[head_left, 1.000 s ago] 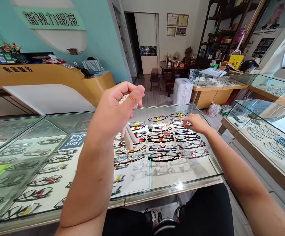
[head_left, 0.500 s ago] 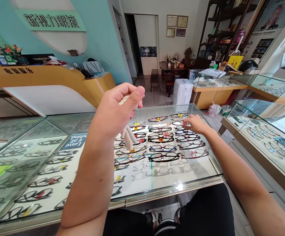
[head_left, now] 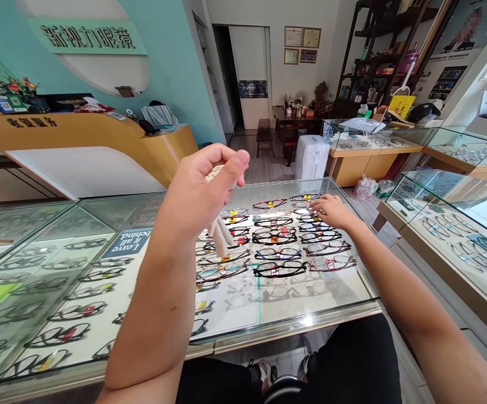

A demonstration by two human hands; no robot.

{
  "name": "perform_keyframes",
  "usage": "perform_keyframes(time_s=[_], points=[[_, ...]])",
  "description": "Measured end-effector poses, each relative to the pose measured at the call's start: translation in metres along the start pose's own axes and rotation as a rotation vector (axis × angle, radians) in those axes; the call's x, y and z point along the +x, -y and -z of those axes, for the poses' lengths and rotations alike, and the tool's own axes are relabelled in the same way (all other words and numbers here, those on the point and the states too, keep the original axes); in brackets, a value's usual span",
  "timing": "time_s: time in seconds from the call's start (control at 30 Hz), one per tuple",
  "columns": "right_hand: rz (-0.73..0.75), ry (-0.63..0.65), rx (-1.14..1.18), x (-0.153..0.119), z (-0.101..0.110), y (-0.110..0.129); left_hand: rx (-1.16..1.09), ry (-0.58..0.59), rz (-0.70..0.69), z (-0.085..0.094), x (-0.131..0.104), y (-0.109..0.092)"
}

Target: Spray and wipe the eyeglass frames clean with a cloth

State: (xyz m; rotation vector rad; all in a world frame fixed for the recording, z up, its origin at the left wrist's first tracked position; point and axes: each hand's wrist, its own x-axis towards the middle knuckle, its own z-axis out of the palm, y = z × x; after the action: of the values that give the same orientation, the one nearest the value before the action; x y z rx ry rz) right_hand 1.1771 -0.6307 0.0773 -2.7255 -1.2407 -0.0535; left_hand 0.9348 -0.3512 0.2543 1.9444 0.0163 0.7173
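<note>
My left hand (head_left: 203,188) is raised over the glass showcase, its fingers curled closed. It holds a cream cloth glove (head_left: 221,238), whose finger-like ends hang below the fist while a ribbed bit shows at the top. To the right, my right hand (head_left: 330,211) reaches low over the back of the rows of eyeglasses, fingers slightly apart and bent downward. Its fingertips are at a pair of eyeglasses (head_left: 308,213) in the right column; whether they touch it I cannot tell. Below lie a black-framed pair (head_left: 280,270) and a blue-framed pair (head_left: 278,254).
The glass showcase (head_left: 285,320) stretches across in front of my knees, with more eyeglasses (head_left: 60,335) inside on the left. Another glass showcase (head_left: 458,247) stands at the right. Beyond are a wooden counter (head_left: 129,126), a wrapped white suitcase (head_left: 312,157) and a bench (head_left: 264,134).
My right hand has shifted slightly up and left, and its fingers look a little more spread. My left hand has hardly moved, still holding the cloth glove.
</note>
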Motion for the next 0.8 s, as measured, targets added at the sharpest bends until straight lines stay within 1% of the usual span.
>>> perform_keyframes(time_s=[0.17,0.5,0.63,0.73,0.8], points=[[0.005,0.009,-0.007,0.004,-0.008,-0.002,-0.003,0.005,0.000,-0.001,0.001,-0.002],[0.020,-0.051,0.016,0.002,-0.003,-0.001,-0.003,0.004,0.028,-0.001,-0.002,-0.004],[0.016,-0.092,0.036,0.000,0.003,0.000,0.001,0.014,0.033,0.000,-0.003,-0.006],[0.004,-0.131,0.053,-0.002,0.011,0.000,0.006,0.017,0.029,0.000,-0.002,-0.006],[-0.007,-0.180,0.072,-0.005,0.017,0.001,0.011,0.016,0.024,0.001,-0.002,-0.005]])
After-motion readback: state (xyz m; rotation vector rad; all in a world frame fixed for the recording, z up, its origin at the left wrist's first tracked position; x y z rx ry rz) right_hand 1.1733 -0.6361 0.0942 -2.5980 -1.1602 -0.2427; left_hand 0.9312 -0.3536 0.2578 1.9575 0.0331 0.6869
